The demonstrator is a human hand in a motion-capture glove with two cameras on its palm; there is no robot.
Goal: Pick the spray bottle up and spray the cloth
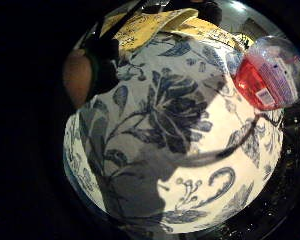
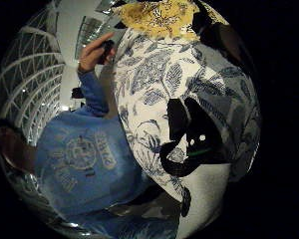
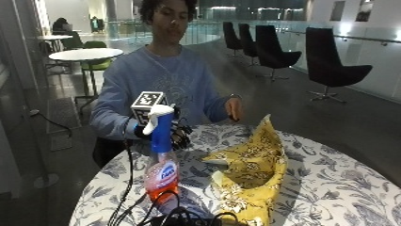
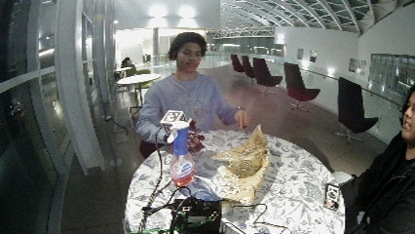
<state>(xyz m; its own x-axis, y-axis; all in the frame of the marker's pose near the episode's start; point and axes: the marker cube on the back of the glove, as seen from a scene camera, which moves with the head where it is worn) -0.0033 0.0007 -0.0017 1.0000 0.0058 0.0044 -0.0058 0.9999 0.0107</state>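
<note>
Clearly the reach is the step in hand — nothing is held yet. The bottle (image 3: 161, 155) stands upright on the table (image 3: 325, 183), its red liquid low in the body and its blue-and-white spray head on top. The gloved right hand (image 3: 179, 134) hovers just behind the bottle's neck, apart from it, fingers loosely spread and holding nothing. In the little-finger palm view the bottle (image 1: 268, 75) sits at the edge of the patterned tabletop, not under the palm. The yellow cloth (image 3: 251, 169) lies crumpled beside the bottle, one corner peaked upward. The bare left hand (image 3: 235, 109) hangs above the table beyond the cloth. Next, probably, the hand must close round the bottle's neck, a finger on the trigger — then lift and aim the nozzle at the cloth.
</note>
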